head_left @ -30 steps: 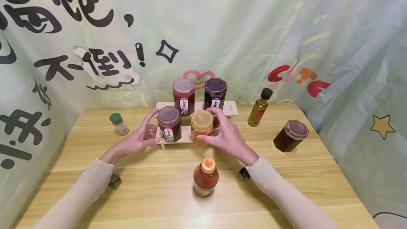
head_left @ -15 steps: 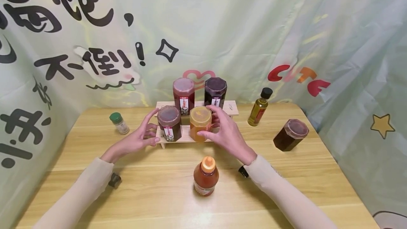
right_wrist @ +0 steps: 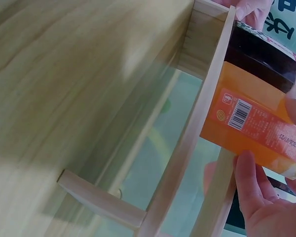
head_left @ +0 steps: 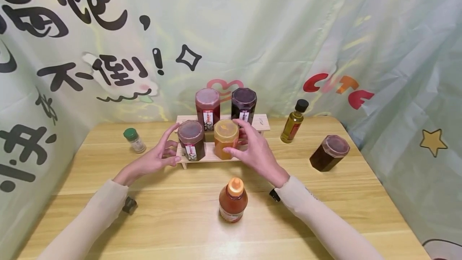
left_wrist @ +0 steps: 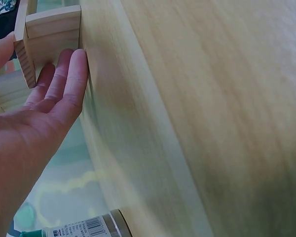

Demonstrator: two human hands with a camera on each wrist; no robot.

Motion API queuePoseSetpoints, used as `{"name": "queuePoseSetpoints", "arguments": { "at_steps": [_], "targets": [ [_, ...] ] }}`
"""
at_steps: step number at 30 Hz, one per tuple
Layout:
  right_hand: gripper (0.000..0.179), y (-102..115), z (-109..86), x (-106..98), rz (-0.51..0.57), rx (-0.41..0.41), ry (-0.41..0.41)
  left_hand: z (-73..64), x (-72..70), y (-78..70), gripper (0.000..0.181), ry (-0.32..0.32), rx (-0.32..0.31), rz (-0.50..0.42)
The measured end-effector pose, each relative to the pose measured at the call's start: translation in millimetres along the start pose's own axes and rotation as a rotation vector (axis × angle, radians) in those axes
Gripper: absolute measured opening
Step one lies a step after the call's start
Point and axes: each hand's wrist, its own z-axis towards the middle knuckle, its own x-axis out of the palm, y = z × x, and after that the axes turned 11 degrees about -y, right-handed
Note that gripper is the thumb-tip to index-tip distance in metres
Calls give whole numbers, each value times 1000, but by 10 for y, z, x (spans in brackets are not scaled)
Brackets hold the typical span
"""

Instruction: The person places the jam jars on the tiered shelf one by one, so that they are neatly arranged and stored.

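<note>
A two-step wooden rack (head_left: 261, 121) stands at the back of the table. My right hand (head_left: 258, 153) holds an octagonal jar of orange contents (head_left: 221, 149) between thumb and fingers; its base rests on the lower step, as the right wrist view of the orange jar (right_wrist: 251, 121) shows. To its left on that step is a brown-purple jar (head_left: 191, 141). The upper step bears a red jar (head_left: 207, 109) and a dark purple jar (head_left: 244, 105). My left hand (head_left: 153, 159) grips the rack's left end; in the left wrist view its fingers lie against the rack's side (left_wrist: 52, 29).
A bottle with an orange cap (head_left: 233, 204) stands in front of the rack. Right of it are an oil bottle (head_left: 292, 127) and a dark jar (head_left: 326, 157). A green-capped shaker (head_left: 135, 141) stands left. Printed cloth (head_left: 267, 51) hangs behind the table.
The orange jar has moved slightly back and left with my right hand, settling on the lower step. My left hand has kept its place at the rack.
</note>
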Motion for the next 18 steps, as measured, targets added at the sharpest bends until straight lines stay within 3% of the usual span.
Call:
{"name": "queuePoseSetpoints", "arguments": {
  "at_steps": [8, 18],
  "targets": [
    [95, -27, -101, 10, -37, -79, -45, -8, -9, -18, 113, -1, -2, 13],
    [85, -3, -231, -207, 59, 1, -40, -12, -10, -2, 114, -3, -6, 12]
  ]
}}
